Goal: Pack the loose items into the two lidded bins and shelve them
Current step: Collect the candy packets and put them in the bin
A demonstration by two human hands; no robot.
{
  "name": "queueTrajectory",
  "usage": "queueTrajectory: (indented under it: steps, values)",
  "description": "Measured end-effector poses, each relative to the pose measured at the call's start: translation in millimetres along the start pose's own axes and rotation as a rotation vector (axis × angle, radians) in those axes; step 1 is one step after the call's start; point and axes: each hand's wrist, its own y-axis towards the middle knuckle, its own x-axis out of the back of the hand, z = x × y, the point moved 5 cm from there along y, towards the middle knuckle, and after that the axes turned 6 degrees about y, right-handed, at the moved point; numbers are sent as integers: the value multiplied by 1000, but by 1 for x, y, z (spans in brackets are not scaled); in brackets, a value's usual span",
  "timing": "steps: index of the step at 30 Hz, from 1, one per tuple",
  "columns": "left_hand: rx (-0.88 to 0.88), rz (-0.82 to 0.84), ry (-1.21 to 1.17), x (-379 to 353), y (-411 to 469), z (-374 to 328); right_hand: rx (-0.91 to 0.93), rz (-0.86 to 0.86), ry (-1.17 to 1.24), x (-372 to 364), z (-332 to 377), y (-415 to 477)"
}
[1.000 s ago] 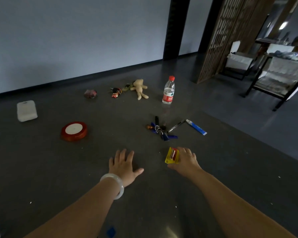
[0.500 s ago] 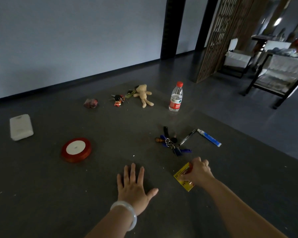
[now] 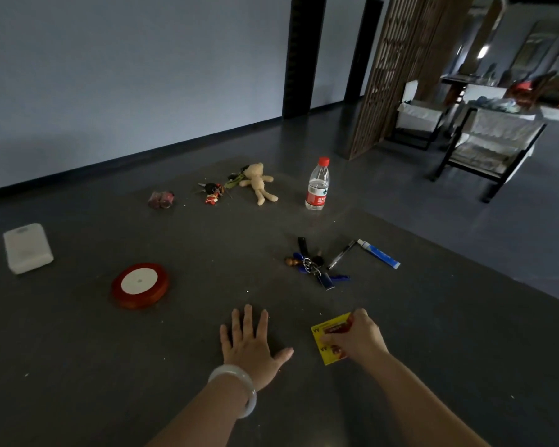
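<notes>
**Item in hand.** Battery pack (image 3: 317,333), a yellow card marked AA. The right hand (image 3: 357,338) grips it, fingers and thumb curled over its right half. The pack sits at or just above the dark surface (image 3: 78,366); whether it has lifted clear cannot be told.

**Other hand.** Left hand (image 3: 250,346), just left of the pack and not touching it. It lies palm down on the surface with fingers straight and spread, holding nothing. There is a pale bracelet (image 3: 236,388) on the wrist.

**Loose items not yet gathered.**
- Bunch of keys (image 3: 313,266), just beyond the right hand.
- Pen (image 3: 341,254) and blue tube (image 3: 380,254), beyond the right hand and a little right of the keys.
- Water bottle (image 3: 317,185), upright, well beyond the keys.
- Teddy bear (image 3: 259,182), small figure (image 3: 212,191) and a dark red object (image 3: 161,200), in a far row beyond the left hand.
- Ribbon reel (image 3: 140,285), left of the left hand.
- White box (image 3: 27,248), far left.

**Step.** Judged to be the first pickup; packing looks barely begun.

**Bins.** No lidded bin can be made out. A shelf rack (image 3: 491,146) stands far to the right.

**Next move.** Likely lift the pack clear and carry it to a bin, which must first be found. The free left hand could take the keys.
</notes>
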Motion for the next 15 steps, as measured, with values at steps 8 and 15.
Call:
queueTrajectory:
  steps: [8, 15]
  values:
    - [-106, -128, -557, 22, -2, 4, 58, 101, 170, -17, 18, -21]
    - [-84, 23, -1259, 29, -9, 4, 207, 228, 102, -43, 57, -29]
